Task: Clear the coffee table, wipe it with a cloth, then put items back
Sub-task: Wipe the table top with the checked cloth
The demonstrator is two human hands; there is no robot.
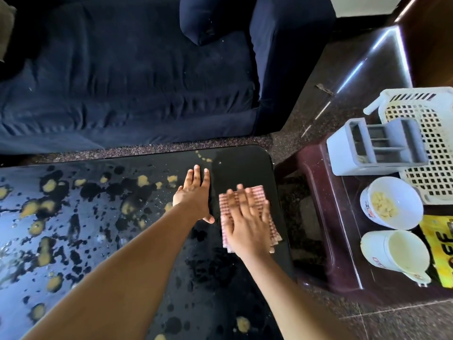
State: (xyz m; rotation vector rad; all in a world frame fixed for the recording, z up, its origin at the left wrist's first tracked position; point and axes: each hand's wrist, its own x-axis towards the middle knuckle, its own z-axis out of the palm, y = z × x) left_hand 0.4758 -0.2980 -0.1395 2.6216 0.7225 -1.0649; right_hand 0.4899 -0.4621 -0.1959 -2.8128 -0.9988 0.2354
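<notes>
There are two hands: the left hand (195,192) and the right hand (245,222). One cloth (258,191) is under the right hand. There are two counters: one black counter (240,163) under both hands and one dark red counter (316,192) to the right of the right hand. On the dark red one I count two tubs, a far tub (402,217) and a near tub (394,253), one grey holder (375,146), one basket (431,148) and one yellow packet (438,241). Beyond the hands is one sofa (122,82) with one cushion (208,18). Left of the left hand are more than ten yellow spots (50,185).
</notes>
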